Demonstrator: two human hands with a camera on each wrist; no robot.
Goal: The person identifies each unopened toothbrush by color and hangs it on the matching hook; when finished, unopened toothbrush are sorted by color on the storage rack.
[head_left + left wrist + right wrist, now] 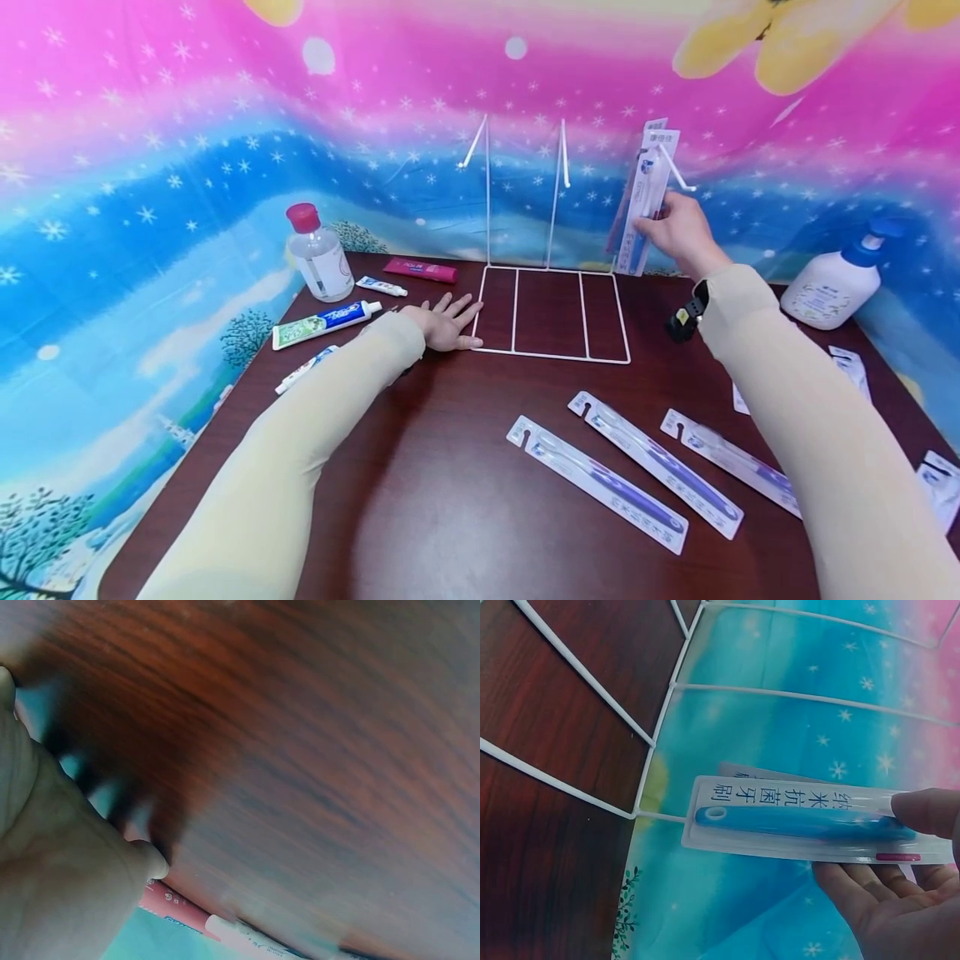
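My right hand (686, 229) pinches a packaged toothbrush (647, 204) between thumb and fingers, upright at the rightmost hook (677, 169) of a white wire rack (551, 357). In the right wrist view its blue handle (802, 823) shows through the clear blister. Another toothbrush pack (754, 771) is mostly hidden behind it. Two other hooks, at the left and middle of the rack, hold nothing. Fingers spread, my left hand (447, 325) rests on the table with its fingertips right at the rack's left base wire.
Several toothbrush packs (600, 483) lie at the front right, some partly behind my right sleeve. To the left are toothpaste tubes (326, 323) and a clear bottle with a red cap (303, 218). A white pump bottle (831, 287) stands at right, before a patterned cloth (390, 100).
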